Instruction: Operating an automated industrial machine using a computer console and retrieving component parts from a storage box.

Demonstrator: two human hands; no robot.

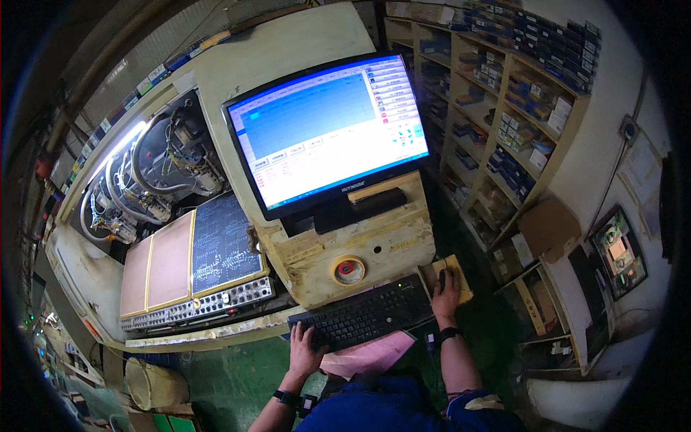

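Note:
My left hand (303,348) rests with spread fingers on the left end of a black keyboard (371,313). Over to the right, my right hand (447,288) is closed over a dark computer mouse (442,275) that sits on a small tan pad (463,278). Above the keyboard stands a flat monitor (331,129) with a bright blue and white screen, mounted on a worn cream machine console (360,245). A pink sheet (371,354) lies just below the keyboard, near my lap.
A red round button (348,271) sits on the console front. To the left, a machine bed holds tan panels (160,263), a dark drilled board (222,241) and hoses. Shelves of small boxes (504,108) fill the right wall. A cylindrical drum (155,385) stands on the green floor.

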